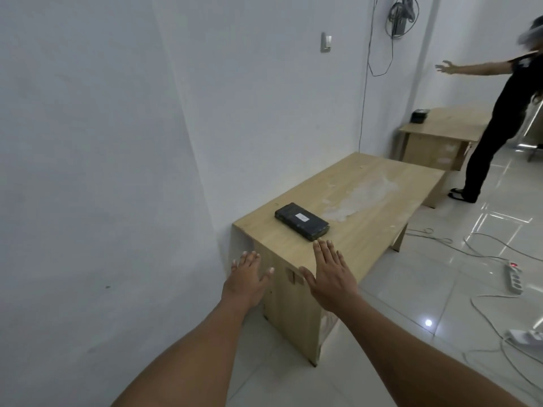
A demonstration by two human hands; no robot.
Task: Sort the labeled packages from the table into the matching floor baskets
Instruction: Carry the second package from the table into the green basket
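Both hands (289, 282) spread, empty, near black package (302, 221); label unreadable.

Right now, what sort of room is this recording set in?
Probably a sparse office or workroom. Plain wooden desks: the near table carries one black labeled package, a second desk stands behind. White walls, glossy tiled floor with power strips and loose cables. No baskets in view.

A: Support surface?

B: Light wood table (367, 201), long side against the white wall. Pale whitish smear across the middle of the top.

A: On it?

B: One black package (301, 221) lying flat near the close end, white label facing up. Label text too small to read.
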